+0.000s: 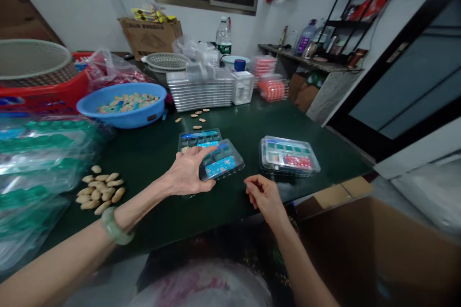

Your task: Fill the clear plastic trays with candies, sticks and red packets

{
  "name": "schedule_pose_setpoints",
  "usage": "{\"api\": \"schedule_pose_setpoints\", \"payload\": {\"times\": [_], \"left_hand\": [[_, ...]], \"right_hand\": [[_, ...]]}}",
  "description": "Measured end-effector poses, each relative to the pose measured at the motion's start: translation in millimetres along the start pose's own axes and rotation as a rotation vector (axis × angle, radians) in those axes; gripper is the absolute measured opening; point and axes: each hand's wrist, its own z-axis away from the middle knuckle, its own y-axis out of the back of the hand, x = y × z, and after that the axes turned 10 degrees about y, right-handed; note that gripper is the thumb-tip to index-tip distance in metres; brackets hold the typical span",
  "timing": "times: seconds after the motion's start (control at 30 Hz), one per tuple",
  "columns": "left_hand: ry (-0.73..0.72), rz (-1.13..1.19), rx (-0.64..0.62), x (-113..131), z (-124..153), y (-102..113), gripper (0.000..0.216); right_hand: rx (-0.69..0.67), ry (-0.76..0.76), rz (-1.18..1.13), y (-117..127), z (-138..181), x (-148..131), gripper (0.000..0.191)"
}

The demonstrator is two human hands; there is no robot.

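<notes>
My left hand (189,170) grips the left side of a clear plastic box (232,158), thumb low and fingers across the top. A blue patterned piece shows inside this box. It is tilted and overlaps another clear compartment box (200,135) behind it, partly hidden by my hand. My right hand (264,196) hovers near the table's front edge with thumb and fingers curled together; whatever may be in them is hidden. Right of it lies a stack of clear boxes (290,153) with green compartments and a red patterned piece.
Peanuts (101,189) are piled at left, beside stacked green plastic trays (46,163). Several loose peanuts (197,127) lie mid-table. A blue basin (151,117) of peanuts, stacked clear trays (201,93) and red-orange packs (272,88) stand behind. An open cardboard box (378,244) sits right.
</notes>
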Motion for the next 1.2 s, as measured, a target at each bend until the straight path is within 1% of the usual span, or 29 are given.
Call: {"api": "schedule_pose_setpoints", "payload": {"times": [0.07, 0.13, 0.2, 0.3, 0.33, 0.4, 0.47, 0.57, 0.67, 0.83, 0.93, 1.0, 1.07, 1.13, 1.2], "left_hand": [[-0.092, 0.034, 0.078, 25, -16, 9, 0.081], [-0.201, 0.029, 0.132, 57, -38, 14, 0.083], [-0.298, -0.001, 0.140, 92, -63, 14, 0.084], [-0.384, -0.047, 0.100, 135, -99, 3, 0.089], [-0.403, -0.060, 0.083, 145, -109, -2, 0.090], [-0.434, -0.089, 0.049, 158, -125, -13, 0.092], [-0.464, -0.128, -0.014, 163, -136, -24, 0.095], [-0.490, -0.166, -0.094, 161, -146, -36, 0.098], [-0.494, -0.173, -0.087, 158, -150, -42, 0.099], [-0.458, -0.209, -0.095, 158, -160, -43, 0.092], [-0.463, -0.203, -0.124, 160, -162, -41, 0.097], [-0.447, -0.182, -0.134, 162, -157, -39, 0.104], [-0.433, -0.134, -0.115, 162, -146, -33, 0.109], [-0.461, -0.071, -0.040, 157, -130, -24, 0.105], [-0.461, -0.035, 0.066, 144, -111, -11, 0.093]], "right_hand": [[0.034, 0.065, 0.035, -4, 1, 2, 0.015], [0.069, 0.140, 0.074, -8, 3, 3, 0.012], [0.097, 0.185, 0.109, -11, 5, 4, 0.011], [0.127, 0.190, 0.150, -13, 8, 6, 0.012], [0.135, 0.192, 0.162, -13, 8, 6, 0.012], [0.154, 0.211, 0.185, -13, 9, 7, 0.012], [0.162, 0.231, 0.212, -13, 9, 6, 0.012], [0.166, 0.246, 0.246, -13, 10, 4, 0.012], [0.167, 0.262, 0.272, -13, 10, 2, 0.013], [0.177, 0.268, 0.295, -15, 10, 4, 0.014], [0.181, 0.267, 0.292, -15, 10, 6, 0.014], [0.172, 0.252, 0.279, -14, 12, 6, 0.014], [0.155, 0.215, 0.270, -12, 15, 7, 0.014], [0.139, 0.161, 0.256, -10, 17, 8, 0.015], [0.129, 0.086, 0.207, -7, 15, 9, 0.021]]}}
